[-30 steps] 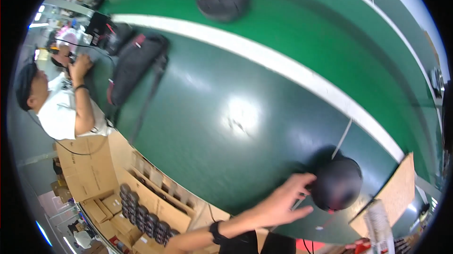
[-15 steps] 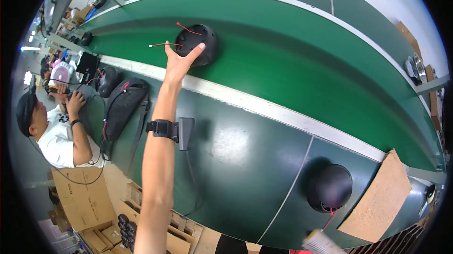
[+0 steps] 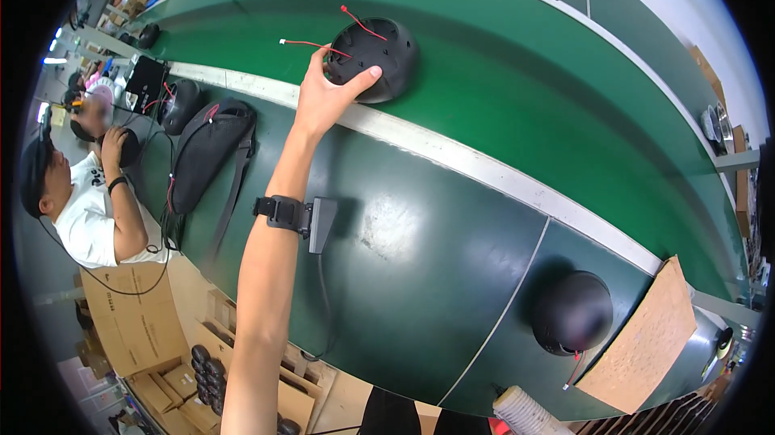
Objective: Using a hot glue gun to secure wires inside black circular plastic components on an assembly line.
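My left hand [image 3: 327, 96] reaches far out over the green conveyor belt [image 3: 500, 88] and grips the near rim of a black dome-shaped housing [image 3: 386, 55]. The thumb presses its right side and the fingers curl over the left edge. Thin red wires [image 3: 311, 44] stick out of the housing's top. A black strap with a small grey device [image 3: 292, 214] sits on that forearm. My right hand is out of the picture.
A second black dome [image 3: 571, 312] rests on the dark green table [image 3: 404, 273] next to a brown board [image 3: 639, 338]. A black bag [image 3: 206, 152] lies at left. A seated person in white [image 3: 81, 209] works beside open cardboard boxes [image 3: 121, 322]. A white roll [image 3: 525, 412] lies at the near edge.
My left hand left the near dome at the right, stretched out to the far dome with its fingers spread, and has now closed on that dome's rim.
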{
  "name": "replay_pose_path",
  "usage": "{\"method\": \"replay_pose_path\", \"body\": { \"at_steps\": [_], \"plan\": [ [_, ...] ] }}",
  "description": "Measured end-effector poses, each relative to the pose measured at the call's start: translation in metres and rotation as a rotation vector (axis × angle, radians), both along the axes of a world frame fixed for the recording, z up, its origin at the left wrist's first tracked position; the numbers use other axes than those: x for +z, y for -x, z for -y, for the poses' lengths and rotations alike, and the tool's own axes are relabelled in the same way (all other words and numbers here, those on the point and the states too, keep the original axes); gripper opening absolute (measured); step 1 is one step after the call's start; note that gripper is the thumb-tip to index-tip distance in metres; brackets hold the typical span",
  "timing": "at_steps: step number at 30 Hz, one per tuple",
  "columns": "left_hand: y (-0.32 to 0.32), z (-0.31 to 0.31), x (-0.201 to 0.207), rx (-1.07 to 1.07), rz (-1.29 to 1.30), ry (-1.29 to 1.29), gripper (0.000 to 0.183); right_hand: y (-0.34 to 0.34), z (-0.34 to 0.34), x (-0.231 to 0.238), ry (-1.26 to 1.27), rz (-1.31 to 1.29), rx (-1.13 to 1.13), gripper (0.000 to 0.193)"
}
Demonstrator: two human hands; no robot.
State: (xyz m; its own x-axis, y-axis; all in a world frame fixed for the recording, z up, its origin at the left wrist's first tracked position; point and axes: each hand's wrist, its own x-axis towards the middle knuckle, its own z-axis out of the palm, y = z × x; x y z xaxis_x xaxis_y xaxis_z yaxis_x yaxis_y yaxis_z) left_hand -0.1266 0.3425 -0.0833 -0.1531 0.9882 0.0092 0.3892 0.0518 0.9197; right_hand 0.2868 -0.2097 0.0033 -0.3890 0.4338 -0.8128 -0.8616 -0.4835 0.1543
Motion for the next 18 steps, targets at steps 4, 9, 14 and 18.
{"method": "replay_pose_path", "body": {
  "at_steps": [4, 9, 14, 18],
  "plan": [
    [-0.003, 0.083, 0.018, -0.109, 0.13, -0.164, 0.112, -0.003, 0.019, -0.002, 0.025, -0.141, -0.091, 0.054],
    [-0.039, 0.267, 0.02, -0.354, -0.222, 0.143, 0.13, 0.004, 0.014, -0.003, -0.145, 0.022, -0.057, 0.057],
    [-0.087, 0.403, 0.026, -0.158, -0.012, 0.365, 0.14, 0.0, 0.036, 0.011, -0.323, 0.302, 0.204, 0.056],
    [-0.105, 0.421, 0.051, -0.361, 0.086, 0.522, 0.136, -0.009, 0.023, 0.026, -0.435, 0.534, 0.377, 0.05]
  ]
}}
